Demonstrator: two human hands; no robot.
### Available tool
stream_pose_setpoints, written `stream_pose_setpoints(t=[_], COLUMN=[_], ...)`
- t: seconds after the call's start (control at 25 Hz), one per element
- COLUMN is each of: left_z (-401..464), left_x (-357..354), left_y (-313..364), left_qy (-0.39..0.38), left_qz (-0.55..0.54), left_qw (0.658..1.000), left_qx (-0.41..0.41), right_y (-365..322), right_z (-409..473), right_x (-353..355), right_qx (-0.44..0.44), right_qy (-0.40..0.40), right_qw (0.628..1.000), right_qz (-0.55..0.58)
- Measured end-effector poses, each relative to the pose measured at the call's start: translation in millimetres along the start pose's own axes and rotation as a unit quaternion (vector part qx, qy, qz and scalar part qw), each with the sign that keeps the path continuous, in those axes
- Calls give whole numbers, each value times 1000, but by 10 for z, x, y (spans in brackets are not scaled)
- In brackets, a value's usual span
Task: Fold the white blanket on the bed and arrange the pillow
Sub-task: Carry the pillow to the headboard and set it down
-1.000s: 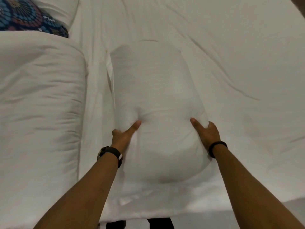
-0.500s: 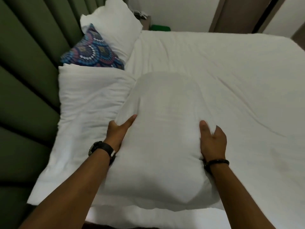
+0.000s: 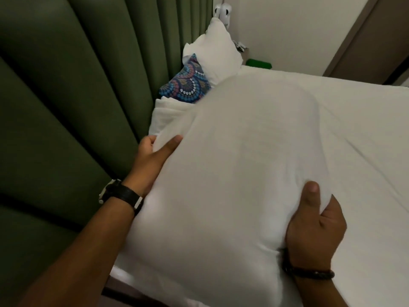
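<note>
A large white pillow fills the middle of the view, lifted off the bed between both my hands. My left hand grips its left edge, thumb on top. My right hand clamps its near right side, thumb pressed into the fabric. The folded white blanket lies along the headboard side, mostly hidden behind the pillow. The white bed sheet stretches to the right.
A green padded headboard rises on the left. Against it stand a blue patterned cushion and another white pillow. A green object and a brown door lie beyond the bed.
The pillow has come up off the sheet and moved left toward the headboard, now covering most of the folded blanket. My view has swung up and left.
</note>
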State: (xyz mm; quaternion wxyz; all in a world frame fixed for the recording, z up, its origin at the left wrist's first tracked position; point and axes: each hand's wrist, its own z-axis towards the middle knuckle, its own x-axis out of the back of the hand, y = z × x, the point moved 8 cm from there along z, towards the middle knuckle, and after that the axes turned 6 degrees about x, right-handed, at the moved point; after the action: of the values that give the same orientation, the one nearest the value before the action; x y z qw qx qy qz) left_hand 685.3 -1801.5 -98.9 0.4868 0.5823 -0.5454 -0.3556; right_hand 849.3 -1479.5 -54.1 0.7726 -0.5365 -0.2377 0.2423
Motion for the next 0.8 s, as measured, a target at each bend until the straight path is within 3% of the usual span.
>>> stream_pose_setpoints(t=[0.08, 0.2, 0.28, 0.36, 0.44, 0.68, 0.8], left_z=[67, 278, 404, 450, 445, 424, 302], left_x=[330, 839, 1117, 1275, 1326, 1386, 1388], left_y=[50, -216, -592, -1059, -1513, -1763, -1678], left_qy=[28, 41, 27, 11, 9, 79, 111], left_qz=[6, 58, 95, 155, 219, 280, 318], left_qw=[999, 997, 993, 981, 964, 948, 933], left_qx=[-24, 14, 64, 116, 148, 133, 130], right_y=[45, 265, 748, 1420, 1876, 1917, 1643], right_z=[-124, -329, -640, -1135, -1450, -1377, -1196], right_x=[-273, -830, -1224, -1433, -1423, -1422, -1354], right_qx=[8, -10, -116, -269, -345, -346, -293], right_qy=[-4, -61, -148, -232, -268, -312, -335], right_qw=[1000, 998, 982, 933, 892, 870, 877], right_qz=[11, 14, -23, -60, -116, -160, -179])
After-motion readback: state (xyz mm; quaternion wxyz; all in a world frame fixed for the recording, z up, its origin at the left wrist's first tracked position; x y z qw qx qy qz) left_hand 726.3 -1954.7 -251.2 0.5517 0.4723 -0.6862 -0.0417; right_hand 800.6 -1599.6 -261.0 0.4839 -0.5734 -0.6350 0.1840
